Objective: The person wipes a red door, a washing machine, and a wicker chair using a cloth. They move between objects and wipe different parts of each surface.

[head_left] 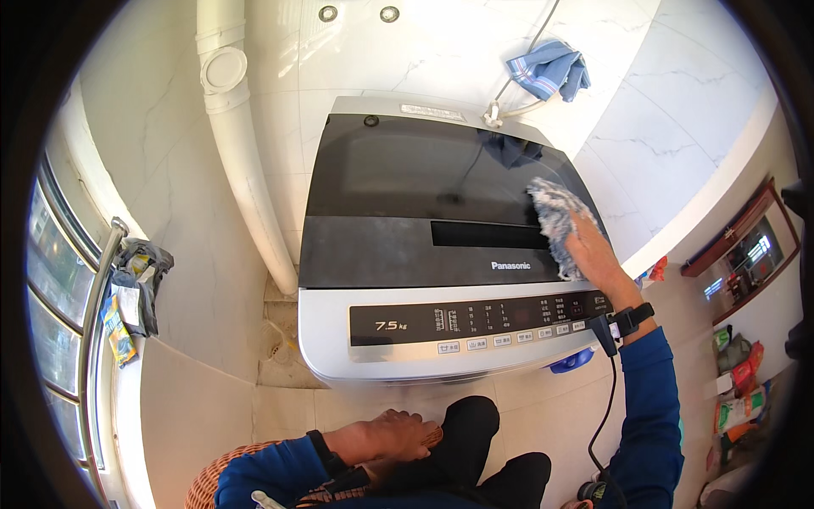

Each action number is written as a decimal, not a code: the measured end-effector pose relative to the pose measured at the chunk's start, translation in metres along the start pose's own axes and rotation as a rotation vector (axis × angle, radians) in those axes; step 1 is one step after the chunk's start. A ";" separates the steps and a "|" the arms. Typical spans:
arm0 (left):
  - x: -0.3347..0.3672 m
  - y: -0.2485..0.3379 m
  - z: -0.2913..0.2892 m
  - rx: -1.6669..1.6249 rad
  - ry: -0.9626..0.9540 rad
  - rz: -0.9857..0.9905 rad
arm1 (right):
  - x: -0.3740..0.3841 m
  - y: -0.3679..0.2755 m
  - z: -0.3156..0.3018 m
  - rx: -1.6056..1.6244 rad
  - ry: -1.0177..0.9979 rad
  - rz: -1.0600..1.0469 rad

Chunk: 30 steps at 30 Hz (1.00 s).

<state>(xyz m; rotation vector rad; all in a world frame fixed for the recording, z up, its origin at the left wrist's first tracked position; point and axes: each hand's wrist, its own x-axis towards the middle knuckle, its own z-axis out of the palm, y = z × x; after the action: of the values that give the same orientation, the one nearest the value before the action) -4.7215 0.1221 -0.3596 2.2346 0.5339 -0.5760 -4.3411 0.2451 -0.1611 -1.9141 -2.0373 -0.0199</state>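
A top-loading washing machine [398, 365] stands in front of me, its dark lid [381, 170] down. My right hand [593, 250] is closed on a fluffy grey-and-white cloth [555, 220], which lies against the right side of the lid, beside the dark recessed handle slot [483, 235]. Part of the cloth is hidden under the fingers. Lower down, away from the machine, my left hand [394, 435] is curled over the end of a woven wicker armrest [434, 437]. Below the lid runs the black control panel [407, 327] with its row of buttons.
A blue cloth [551, 68] hangs on the wall behind the machine, near a tap and hose [493, 114]. White drainpipe [242, 170] stands left. Bags [140, 284] hang by the window bar. A black cable [600, 407] trails from my right wrist. Several packages [742, 382] lie far right.
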 end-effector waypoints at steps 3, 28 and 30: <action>-0.003 0.001 -0.001 -0.022 0.011 0.011 | -0.006 0.020 -0.002 0.065 0.008 0.122; 0.001 -0.006 0.007 0.028 0.090 0.063 | -0.119 -0.051 0.002 0.019 0.166 -0.127; 0.001 -0.006 0.006 0.016 0.090 0.061 | -0.122 -0.020 -0.006 -0.030 0.197 0.075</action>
<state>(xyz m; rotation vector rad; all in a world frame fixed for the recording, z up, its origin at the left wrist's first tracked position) -4.7249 0.1218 -0.3671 2.2919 0.5059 -0.4515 -4.3550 0.1240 -0.1828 -1.9225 -1.8458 -0.2139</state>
